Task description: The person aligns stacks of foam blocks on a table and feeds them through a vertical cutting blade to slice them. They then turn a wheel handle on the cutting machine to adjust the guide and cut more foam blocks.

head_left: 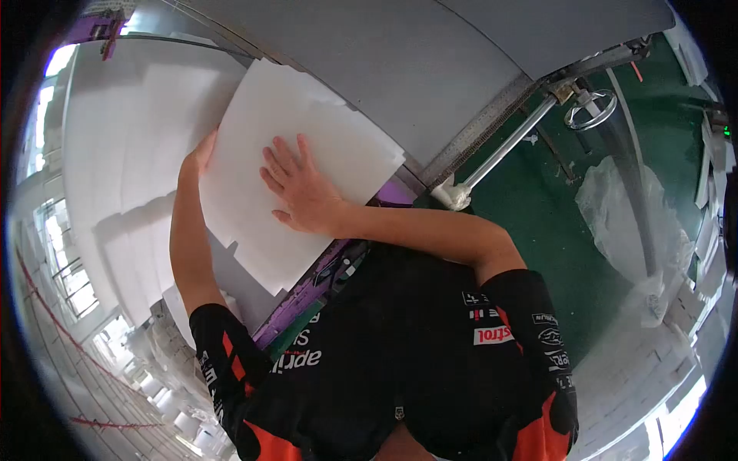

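A stack of white sheets [277, 223] lies at a slant on the grey machine table, with uneven edges at its upper right. My right hand [304, 188] rests flat on top of the sheets, fingers spread. At the sheets' left edge is my left hand [201, 154], its fingertips partly hidden by the edge; whether it grips them cannot be made out. Beyond it, larger white sheets [146, 107] stand or hang at the left.
A grey metal machine surface [384, 61] spans the top. At the right are a metal rod [511, 142], a handwheel [590, 109] and a clear plastic bag [630, 223] over the green floor [538, 246]. A purple rail [296, 301] runs close to my body.
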Action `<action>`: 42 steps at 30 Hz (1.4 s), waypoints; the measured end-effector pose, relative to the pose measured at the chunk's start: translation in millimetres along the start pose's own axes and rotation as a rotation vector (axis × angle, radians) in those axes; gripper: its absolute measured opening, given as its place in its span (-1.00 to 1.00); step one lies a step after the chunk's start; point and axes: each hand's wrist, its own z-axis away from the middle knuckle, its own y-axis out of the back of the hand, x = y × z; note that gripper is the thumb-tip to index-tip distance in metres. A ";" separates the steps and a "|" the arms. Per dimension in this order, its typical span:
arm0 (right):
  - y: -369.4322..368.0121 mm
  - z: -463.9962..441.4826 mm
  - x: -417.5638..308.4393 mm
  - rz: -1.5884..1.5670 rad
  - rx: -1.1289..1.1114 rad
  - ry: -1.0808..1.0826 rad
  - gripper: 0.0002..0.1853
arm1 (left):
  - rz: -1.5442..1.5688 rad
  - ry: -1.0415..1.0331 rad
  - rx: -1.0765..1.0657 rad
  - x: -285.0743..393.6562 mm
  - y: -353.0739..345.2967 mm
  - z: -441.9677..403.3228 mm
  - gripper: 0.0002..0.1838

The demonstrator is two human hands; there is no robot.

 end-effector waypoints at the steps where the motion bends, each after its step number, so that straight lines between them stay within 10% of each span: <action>1: 0.3 -0.4 1.4 0.018 -0.002 0.004 -0.29 | 0.002 0.018 -0.006 2.9 -2.0 0.6 -0.19; 42: -3.7 -5.9 -1.4 -0.078 0.075 0.120 -0.28 | 0.031 -0.030 -0.031 23.0 -20.7 62.5 -0.18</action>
